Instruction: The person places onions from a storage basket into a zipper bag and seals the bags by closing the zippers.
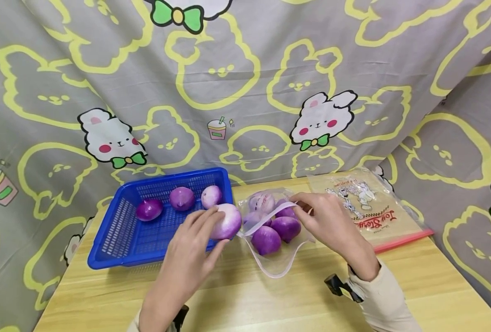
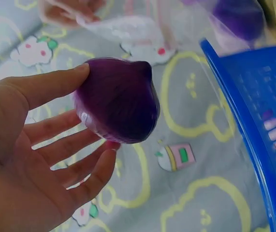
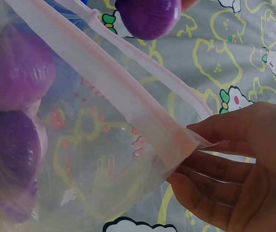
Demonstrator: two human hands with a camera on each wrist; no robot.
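My left hand (image 1: pixel 193 246) pinches a purple onion (image 1: pixel 227 222) between thumb and fingers, just over the basket's right edge and beside the bag's mouth. In the left wrist view the same onion (image 2: pixel 118 100) shows its pointed tip. My right hand (image 1: pixel 328 221) grips the rim of a clear zip bag (image 1: pixel 274 269) at its right side; the right wrist view has the rim pinched at thumb and fingers (image 3: pixel 220 125). Several purple onions (image 1: pixel 266 240) lie inside the bag, whose mouth gapes toward me. Left of it, the blue plastic basket (image 1: pixel 98 258) holds 3 onions (image 1: pixel 182 198).
A flat clear bag with cartoon print and a red slider edge (image 1: pixel 403 240) lies on the wooden table (image 1: pixel 245 304) at the right. A grey curtain with yellow cartoon outlines (image 1: pixel 245 83) hangs behind the table and along its sides.
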